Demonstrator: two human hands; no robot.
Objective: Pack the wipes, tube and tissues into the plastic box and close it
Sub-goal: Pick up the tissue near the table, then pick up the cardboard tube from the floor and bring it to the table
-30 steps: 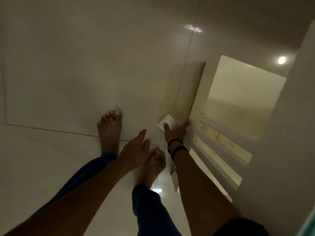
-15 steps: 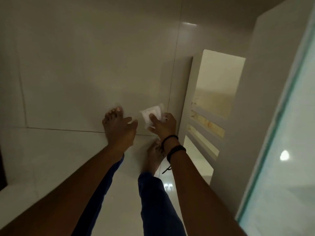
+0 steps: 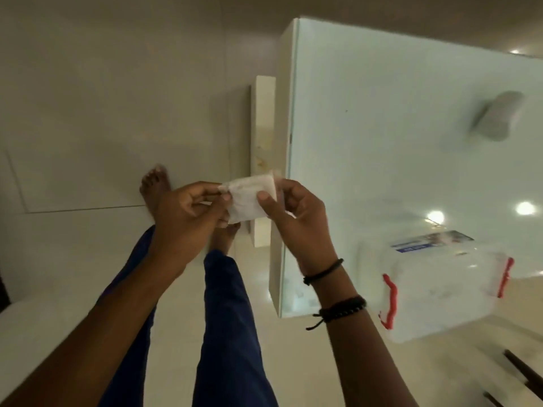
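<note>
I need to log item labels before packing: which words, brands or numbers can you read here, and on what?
None can be read.
Label on the plastic box: blue band with print, blurred.
White packet held by the left hand and right hand: no text shows.

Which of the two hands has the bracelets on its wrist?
The right hand: two dark bands circle its wrist. The left hand, holding the white packet's other side, has a bare wrist.

Two hands: left hand (image 3: 188, 212), right hand (image 3: 296, 218); one tissue packet (image 3: 249, 201); one plastic box (image 3: 440, 286).
</note>
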